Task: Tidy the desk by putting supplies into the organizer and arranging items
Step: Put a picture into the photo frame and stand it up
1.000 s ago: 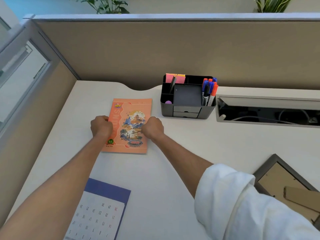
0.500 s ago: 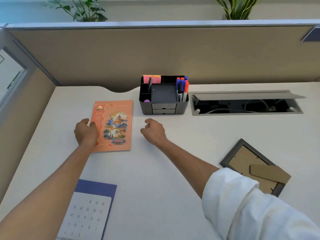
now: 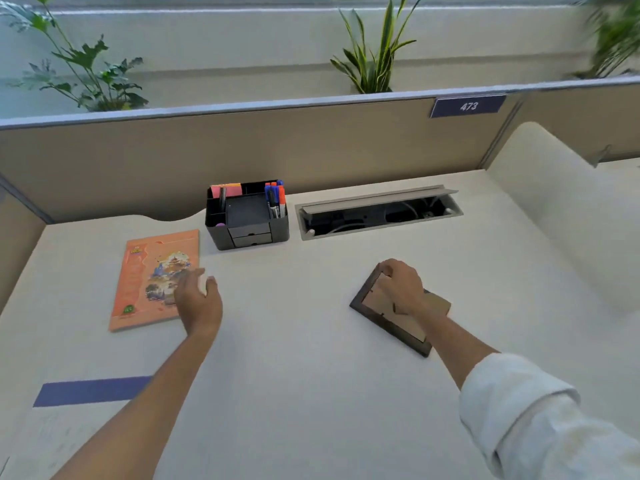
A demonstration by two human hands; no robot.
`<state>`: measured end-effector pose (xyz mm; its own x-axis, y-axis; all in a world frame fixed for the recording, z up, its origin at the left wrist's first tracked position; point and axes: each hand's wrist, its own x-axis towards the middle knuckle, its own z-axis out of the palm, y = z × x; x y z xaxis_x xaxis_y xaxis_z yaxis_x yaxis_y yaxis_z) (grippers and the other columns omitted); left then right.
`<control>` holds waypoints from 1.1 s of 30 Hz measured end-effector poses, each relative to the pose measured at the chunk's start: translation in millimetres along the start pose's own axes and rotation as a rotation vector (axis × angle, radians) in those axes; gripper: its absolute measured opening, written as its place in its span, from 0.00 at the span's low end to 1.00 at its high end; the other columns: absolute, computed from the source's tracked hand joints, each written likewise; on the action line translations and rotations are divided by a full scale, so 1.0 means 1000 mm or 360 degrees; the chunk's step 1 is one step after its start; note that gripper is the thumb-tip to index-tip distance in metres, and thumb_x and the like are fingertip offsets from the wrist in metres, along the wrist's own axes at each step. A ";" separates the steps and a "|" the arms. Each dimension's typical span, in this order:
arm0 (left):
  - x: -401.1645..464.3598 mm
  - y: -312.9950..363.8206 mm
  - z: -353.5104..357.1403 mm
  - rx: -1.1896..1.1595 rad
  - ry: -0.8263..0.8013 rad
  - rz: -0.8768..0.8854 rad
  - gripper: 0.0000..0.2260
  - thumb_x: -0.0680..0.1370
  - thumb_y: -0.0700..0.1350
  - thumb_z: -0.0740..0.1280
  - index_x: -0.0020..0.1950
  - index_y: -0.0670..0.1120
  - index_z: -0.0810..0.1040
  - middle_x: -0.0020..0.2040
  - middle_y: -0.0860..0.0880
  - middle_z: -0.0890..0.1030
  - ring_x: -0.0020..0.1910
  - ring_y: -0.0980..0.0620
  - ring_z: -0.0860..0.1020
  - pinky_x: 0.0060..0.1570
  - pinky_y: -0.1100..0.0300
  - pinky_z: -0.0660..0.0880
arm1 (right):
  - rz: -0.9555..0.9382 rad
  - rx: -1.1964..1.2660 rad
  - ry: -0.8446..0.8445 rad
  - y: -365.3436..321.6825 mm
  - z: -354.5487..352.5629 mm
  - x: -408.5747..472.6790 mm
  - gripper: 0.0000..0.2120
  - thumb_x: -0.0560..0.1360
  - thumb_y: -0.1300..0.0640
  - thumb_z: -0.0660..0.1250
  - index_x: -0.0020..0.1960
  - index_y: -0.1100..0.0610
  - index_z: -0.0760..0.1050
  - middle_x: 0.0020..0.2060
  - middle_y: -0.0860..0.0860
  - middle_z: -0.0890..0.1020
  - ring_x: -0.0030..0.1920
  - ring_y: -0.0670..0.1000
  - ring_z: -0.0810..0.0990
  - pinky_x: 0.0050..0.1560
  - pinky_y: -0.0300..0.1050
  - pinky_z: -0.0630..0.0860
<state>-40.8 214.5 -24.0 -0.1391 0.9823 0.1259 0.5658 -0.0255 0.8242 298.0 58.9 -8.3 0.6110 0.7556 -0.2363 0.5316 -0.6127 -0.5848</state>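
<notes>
Bright, even light, soft shadows; motion blur and wide-angle bending at edges.

Both arms reach forward. The left hand [image 3: 199, 301] hangs open, fingers loosely spread, palm turned inward. The right hand [image 3: 401, 285] is curled palm down, its grip closed; a rolled white sleeve [image 3: 530, 420] covers that forearm.

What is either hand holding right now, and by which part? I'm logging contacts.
The right hand grips the dark-framed picture frame, lying face down, at its far corner. The left hand is open, holding nothing.
</notes>
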 end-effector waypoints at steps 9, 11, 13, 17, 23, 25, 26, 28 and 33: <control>-0.095 0.052 0.079 -0.0088 -0.0595 -0.0196 0.12 0.79 0.42 0.63 0.61 0.43 0.77 0.60 0.45 0.78 0.56 0.46 0.76 0.58 0.54 0.72 | -0.0002 -0.0482 -0.0086 0.073 -0.042 -0.025 0.26 0.72 0.58 0.65 0.70 0.52 0.69 0.64 0.53 0.73 0.63 0.56 0.71 0.58 0.51 0.73; -0.114 0.063 0.096 -0.0108 -0.0709 -0.0249 0.12 0.78 0.42 0.63 0.61 0.44 0.76 0.59 0.46 0.78 0.54 0.47 0.76 0.57 0.54 0.73 | -0.0070 -0.0632 -0.0122 0.082 -0.042 -0.028 0.27 0.71 0.60 0.64 0.70 0.51 0.68 0.64 0.53 0.72 0.62 0.57 0.71 0.57 0.52 0.73; -0.130 0.074 0.114 -0.0101 -0.0825 -0.0277 0.13 0.78 0.42 0.63 0.62 0.44 0.75 0.60 0.47 0.77 0.53 0.48 0.76 0.55 0.56 0.72 | -0.0117 -0.0726 -0.0176 0.089 -0.042 -0.030 0.28 0.71 0.62 0.64 0.70 0.51 0.67 0.67 0.52 0.70 0.63 0.58 0.69 0.57 0.52 0.72; -0.153 0.089 0.143 -0.0005 -0.1040 -0.0330 0.19 0.78 0.43 0.63 0.69 0.44 0.70 0.64 0.46 0.74 0.59 0.49 0.73 0.59 0.56 0.71 | -0.0205 -0.0847 -0.0221 0.100 -0.035 -0.028 0.29 0.70 0.63 0.62 0.70 0.50 0.66 0.70 0.51 0.66 0.66 0.59 0.67 0.59 0.52 0.69; -0.161 0.097 0.170 0.0135 -0.1090 -0.0391 0.06 0.76 0.40 0.62 0.43 0.52 0.71 0.47 0.48 0.73 0.47 0.46 0.72 0.48 0.56 0.69 | -0.0298 -0.0887 -0.0265 0.106 -0.025 -0.016 0.30 0.70 0.66 0.58 0.71 0.49 0.64 0.72 0.49 0.63 0.66 0.59 0.65 0.60 0.56 0.68; -0.161 0.098 0.176 0.0177 -0.1095 -0.0370 0.16 0.74 0.38 0.62 0.35 0.54 0.59 0.38 0.50 0.70 0.41 0.48 0.68 0.43 0.57 0.66 | -0.0317 -0.0940 -0.0294 0.107 -0.024 -0.013 0.30 0.71 0.66 0.57 0.71 0.49 0.64 0.72 0.48 0.63 0.65 0.59 0.66 0.59 0.56 0.69; -0.160 0.099 0.177 0.0188 -0.1085 -0.0369 0.16 0.73 0.38 0.62 0.34 0.53 0.59 0.36 0.51 0.69 0.40 0.48 0.67 0.41 0.58 0.65 | -0.0328 -0.0959 -0.0297 0.107 -0.024 -0.011 0.30 0.72 0.66 0.58 0.71 0.49 0.63 0.71 0.48 0.64 0.65 0.59 0.66 0.58 0.56 0.70; -0.159 0.098 0.179 0.0208 -0.1074 -0.0371 0.17 0.73 0.37 0.62 0.33 0.54 0.58 0.34 0.53 0.67 0.39 0.48 0.66 0.39 0.59 0.64 | -0.0368 -0.1000 -0.0296 0.107 -0.026 -0.007 0.29 0.72 0.66 0.59 0.71 0.49 0.64 0.69 0.49 0.66 0.62 0.60 0.68 0.53 0.54 0.73; -0.156 0.103 0.181 0.0219 -0.1117 -0.0413 0.11 0.70 0.37 0.63 0.35 0.51 0.65 0.41 0.48 0.70 0.39 0.48 0.67 0.41 0.59 0.64 | -0.0530 -0.1172 -0.0334 0.107 -0.034 0.002 0.22 0.72 0.65 0.63 0.66 0.54 0.69 0.61 0.51 0.70 0.55 0.58 0.72 0.40 0.49 0.74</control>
<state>186.3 92.4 -58.7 0.2422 0.8426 -0.4811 0.6882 0.2003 0.6973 376.2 -12.9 -44.4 0.2709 0.9069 -0.3228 0.9571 -0.2895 -0.0100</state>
